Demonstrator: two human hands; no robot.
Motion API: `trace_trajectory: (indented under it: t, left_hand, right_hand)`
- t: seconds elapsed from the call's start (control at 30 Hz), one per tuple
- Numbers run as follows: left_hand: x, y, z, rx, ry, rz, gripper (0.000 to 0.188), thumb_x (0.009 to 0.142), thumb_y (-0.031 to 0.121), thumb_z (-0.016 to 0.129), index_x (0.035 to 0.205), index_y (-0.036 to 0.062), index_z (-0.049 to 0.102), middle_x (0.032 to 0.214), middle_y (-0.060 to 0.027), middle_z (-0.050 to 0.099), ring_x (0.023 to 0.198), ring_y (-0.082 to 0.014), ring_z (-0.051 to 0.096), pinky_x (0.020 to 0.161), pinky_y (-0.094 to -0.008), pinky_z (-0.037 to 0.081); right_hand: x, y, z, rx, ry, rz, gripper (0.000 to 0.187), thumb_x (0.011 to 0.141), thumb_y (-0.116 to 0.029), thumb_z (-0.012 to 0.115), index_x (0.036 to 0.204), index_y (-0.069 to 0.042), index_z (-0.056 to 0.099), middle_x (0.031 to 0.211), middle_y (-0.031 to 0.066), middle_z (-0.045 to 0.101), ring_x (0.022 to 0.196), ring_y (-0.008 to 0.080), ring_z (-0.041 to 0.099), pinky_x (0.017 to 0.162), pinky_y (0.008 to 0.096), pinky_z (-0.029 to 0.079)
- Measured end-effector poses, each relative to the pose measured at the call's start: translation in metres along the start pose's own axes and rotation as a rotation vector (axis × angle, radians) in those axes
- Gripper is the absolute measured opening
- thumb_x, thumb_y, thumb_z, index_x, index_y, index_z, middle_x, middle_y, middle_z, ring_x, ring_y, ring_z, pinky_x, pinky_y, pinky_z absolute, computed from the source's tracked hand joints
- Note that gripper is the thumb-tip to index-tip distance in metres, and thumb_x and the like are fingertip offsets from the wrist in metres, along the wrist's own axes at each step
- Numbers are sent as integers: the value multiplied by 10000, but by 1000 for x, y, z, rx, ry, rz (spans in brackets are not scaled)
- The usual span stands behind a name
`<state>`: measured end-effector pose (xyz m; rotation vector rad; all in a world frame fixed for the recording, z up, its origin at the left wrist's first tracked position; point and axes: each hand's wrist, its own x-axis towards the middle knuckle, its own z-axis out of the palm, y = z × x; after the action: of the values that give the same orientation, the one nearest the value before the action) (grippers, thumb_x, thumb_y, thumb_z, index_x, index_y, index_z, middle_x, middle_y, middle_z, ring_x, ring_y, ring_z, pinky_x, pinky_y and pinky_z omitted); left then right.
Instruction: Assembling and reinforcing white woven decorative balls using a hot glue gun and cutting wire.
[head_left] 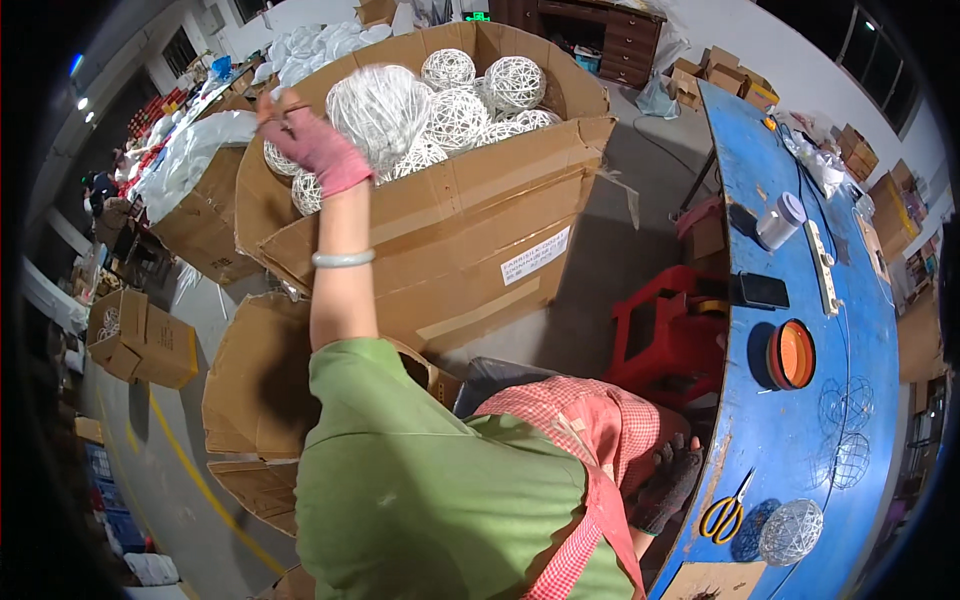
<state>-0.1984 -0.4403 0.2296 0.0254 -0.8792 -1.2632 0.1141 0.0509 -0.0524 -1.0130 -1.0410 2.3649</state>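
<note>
My left hand point(312, 147), in a pink fingerless glove, is raised over the near left rim of a large cardboard box point(430, 215). Its fingers are apart and hold nothing. Just right of it, a big white wound ball point(380, 115), smeared by motion, sits above several white openwork balls point(457, 118) in the box. My right hand point(668, 485), in a dark fingerless glove, rests low by the near left edge of the blue table point(800, 420), against my red checked apron. Its fingers look loosely stretched, with nothing seen in them.
On the table lie yellow-handled scissors point(728, 512), a white openwork ball point(791, 532), bare wire frames point(850, 460), an orange bowl point(791, 354), a phone point(760, 291), a jar point(780, 220) and a power strip point(822, 268). A red stool point(665, 335) stands beside it. Open cartons point(258, 375) crowd the left.
</note>
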Motion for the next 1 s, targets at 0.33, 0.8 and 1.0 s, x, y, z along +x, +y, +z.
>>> trace_trajectory:
  t: [0.33,0.8,1.0]
  left_hand:
    - [53,-74,23,884,-866,307,359,910,367,519,1075,87,672,1069,-136,654,1003,-297,591,888,-374,448]
    - [232,-127,-75,2268,-1389,-215,591,784,445,685,1213,40,645,1237,-142,640,1131,-271,618,954,-386,478]
    - [288,-234,-166,1390,-890,-885,728,841,561,589,1342,35,532,1299,-199,571,1072,-334,595,890,-448,480]
  right_hand:
    - [-30,12,10,70,-45,52,134,966,-227,520,1052,-131,481,823,12,484,630,129,449,532,246,380]
    - [-3,55,-8,-31,-218,213,156,959,-294,534,965,-139,524,770,21,479,621,163,455,537,305,398]
    - [-7,60,18,-109,-224,186,185,968,-267,564,1032,-94,564,813,60,567,641,161,523,555,270,434]
